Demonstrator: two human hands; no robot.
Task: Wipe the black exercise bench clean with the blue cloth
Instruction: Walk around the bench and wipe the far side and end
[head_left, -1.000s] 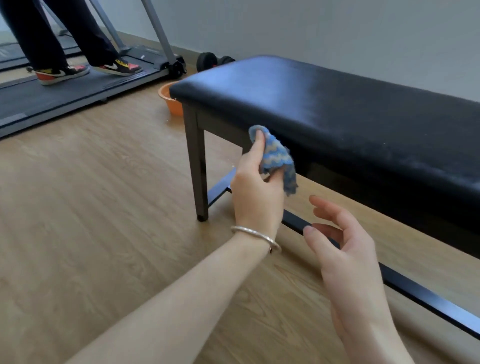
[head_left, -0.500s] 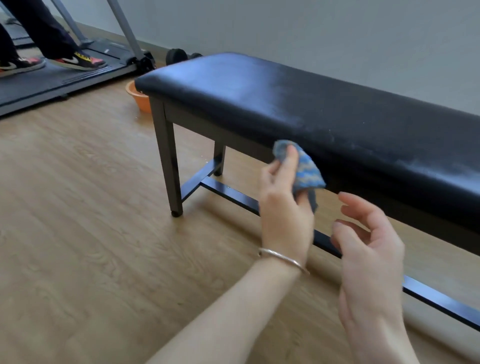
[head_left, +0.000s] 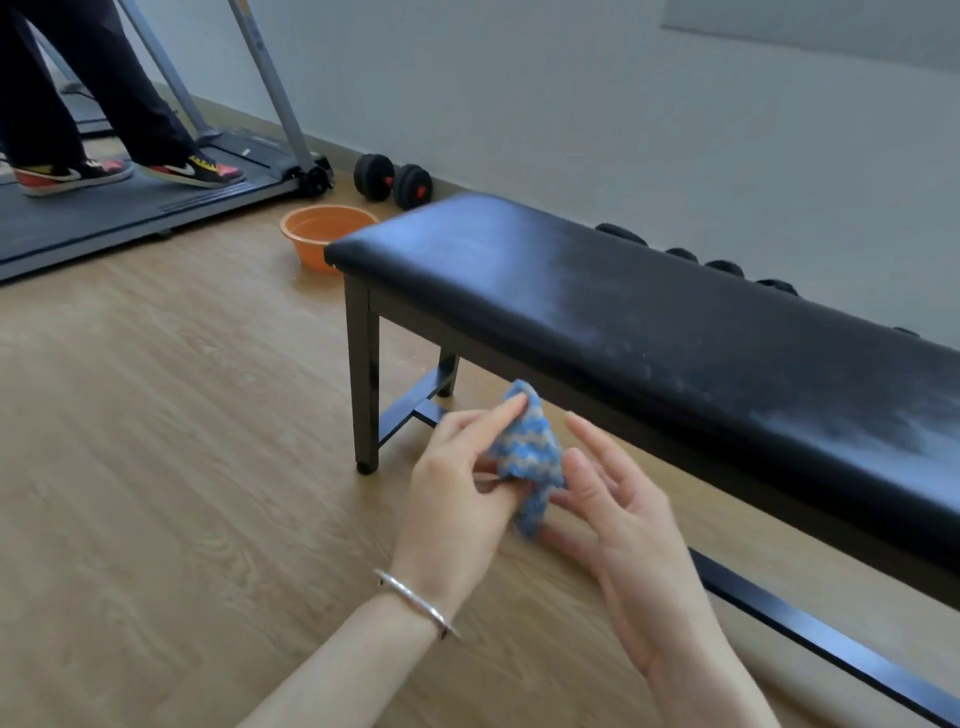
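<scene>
Preparation is seemingly going on: your left hand (head_left: 457, 493) is pinching the bunched blue cloth (head_left: 530, 452) in mid-air before the near edge of the surface (head_left: 649, 312), and your right hand (head_left: 623, 525) is hovering spread just beside it. Next, you are probably needing to lift the cloth onto the dusty top.

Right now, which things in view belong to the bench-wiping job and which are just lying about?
Job:
blue cloth, gripped by the left hand
right hand, open beside it
black bench, whitish marks on its top

Lying about:
orange basin
dumbbell
treadmill, a person's shoes on it
</scene>
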